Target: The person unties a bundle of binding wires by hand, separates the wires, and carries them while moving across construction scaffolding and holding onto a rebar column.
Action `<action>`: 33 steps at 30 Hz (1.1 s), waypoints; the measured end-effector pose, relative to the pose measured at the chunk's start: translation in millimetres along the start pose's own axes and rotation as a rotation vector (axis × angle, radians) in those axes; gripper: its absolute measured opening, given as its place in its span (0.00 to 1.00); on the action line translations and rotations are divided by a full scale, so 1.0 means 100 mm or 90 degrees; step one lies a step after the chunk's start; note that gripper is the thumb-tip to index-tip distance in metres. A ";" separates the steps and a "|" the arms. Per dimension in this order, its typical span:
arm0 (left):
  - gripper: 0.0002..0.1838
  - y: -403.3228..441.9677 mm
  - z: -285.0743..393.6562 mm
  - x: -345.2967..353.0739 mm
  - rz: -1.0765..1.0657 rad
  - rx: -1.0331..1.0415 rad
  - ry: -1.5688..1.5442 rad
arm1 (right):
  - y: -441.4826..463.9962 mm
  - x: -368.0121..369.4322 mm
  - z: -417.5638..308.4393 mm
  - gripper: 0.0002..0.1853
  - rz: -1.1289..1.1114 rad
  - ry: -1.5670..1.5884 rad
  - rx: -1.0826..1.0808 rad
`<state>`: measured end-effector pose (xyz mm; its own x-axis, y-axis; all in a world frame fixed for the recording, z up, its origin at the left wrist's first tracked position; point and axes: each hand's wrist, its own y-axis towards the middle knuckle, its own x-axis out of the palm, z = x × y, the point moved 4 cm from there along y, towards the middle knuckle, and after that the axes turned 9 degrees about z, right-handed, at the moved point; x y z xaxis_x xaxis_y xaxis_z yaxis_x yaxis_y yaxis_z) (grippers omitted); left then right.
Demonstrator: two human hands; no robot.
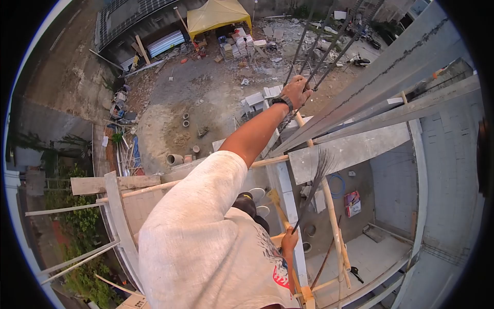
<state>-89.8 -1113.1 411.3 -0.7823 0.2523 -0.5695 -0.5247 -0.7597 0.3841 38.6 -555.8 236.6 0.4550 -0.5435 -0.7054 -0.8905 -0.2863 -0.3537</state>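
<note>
My left arm reaches out and up, a dark watch [282,102] on its wrist. At its end my left hand [297,91] is closed around a steel reinforcing bar [325,72], one of several that rise from the top of a column. Low at my right side, my right hand [289,241] is closed on a bundle of thin tie wires [314,193] whose loose ends fan upward. Most of its fingers are hidden. My shoes [252,201] show below me, between the two hands.
Bamboo poles [333,219] and wooden planks [123,221] form scaffolding around me, high above the ground. A grey concrete slab [355,149] slopes at right. Below lie a floor with a colourful bag [352,204], a yard with buckets [175,159], and a yellow canopy [218,16].
</note>
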 end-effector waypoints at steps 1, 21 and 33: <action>0.14 0.00 0.00 0.02 0.016 0.011 0.019 | 0.02 -0.01 0.07 0.20 0.012 -0.009 0.000; 0.11 -0.05 0.19 -0.02 0.104 0.041 0.163 | -0.14 0.13 0.89 0.19 0.026 0.098 0.137; 0.13 0.05 -0.15 0.13 0.035 -0.055 0.137 | -0.85 -0.53 1.46 0.18 0.119 0.147 0.372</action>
<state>-97.5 -1123.0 395.0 -0.7144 0.0832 -0.6948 -0.4459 -0.8194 0.3603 88.7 -386.9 214.2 0.2245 -0.7167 -0.6603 -0.7835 0.2702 -0.5596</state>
